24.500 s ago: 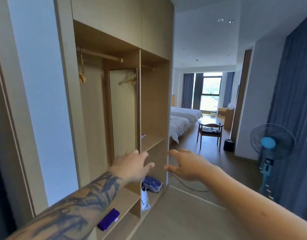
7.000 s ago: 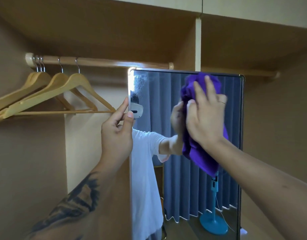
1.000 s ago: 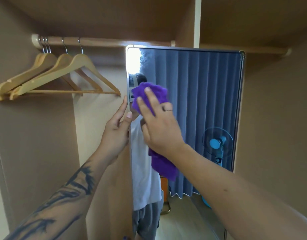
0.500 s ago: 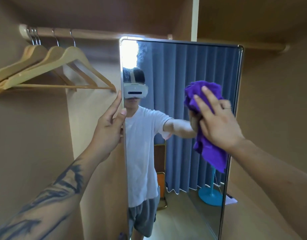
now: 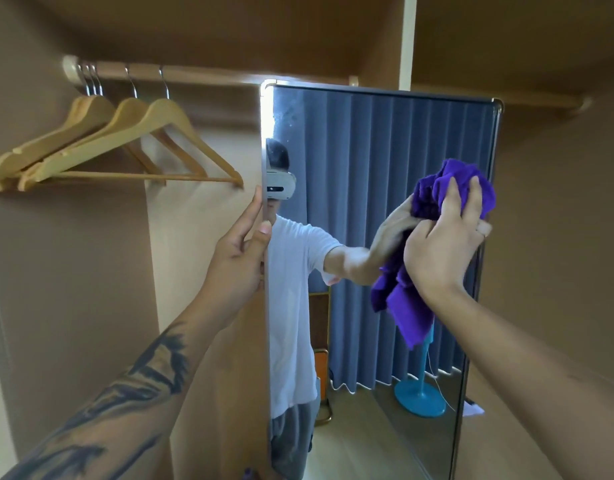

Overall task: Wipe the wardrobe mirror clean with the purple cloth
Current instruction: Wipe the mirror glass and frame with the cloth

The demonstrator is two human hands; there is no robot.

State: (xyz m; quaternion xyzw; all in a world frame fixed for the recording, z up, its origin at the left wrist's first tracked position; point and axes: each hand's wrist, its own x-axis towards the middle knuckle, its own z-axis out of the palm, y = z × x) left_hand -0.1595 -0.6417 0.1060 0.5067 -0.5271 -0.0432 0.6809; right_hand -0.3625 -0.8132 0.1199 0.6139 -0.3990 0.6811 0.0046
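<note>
Purple cloth (image 5: 407,306): bunched, fuzzy microfibre look, top wad crumpled under the fingers, a loose tail hanging down below the wrist; it sits against the right side of the wardrobe mirror (image 5: 361,161), right of frame centre, just inside the mirror's right edge. Right hand (image 5: 444,244) grips it, fingers curled over the wad, thumb side hidden by the cloth. Left hand (image 5: 239,258) holds the mirror's left edge, thumb on the front face, fingers straight and together along the back of the panel. Mirror is a tall, thin-framed panel swung out of the wardrobe; a hazy smudged patch shows near its upper left corner, rest of the glass reads clean. Wooden hangers (image 5: 125,143) on the rail (image 5: 201,72), upper left of frame. Vs 0.5 s ago: cloth and right hand at about the same spot near the right edge, but fingers now curled into the cloth rather than laid flat over it; left hand unchanged on the edge. Vs 1 s ago: cloth was at the mirror's left side, so it has crossed to the right.
</note>
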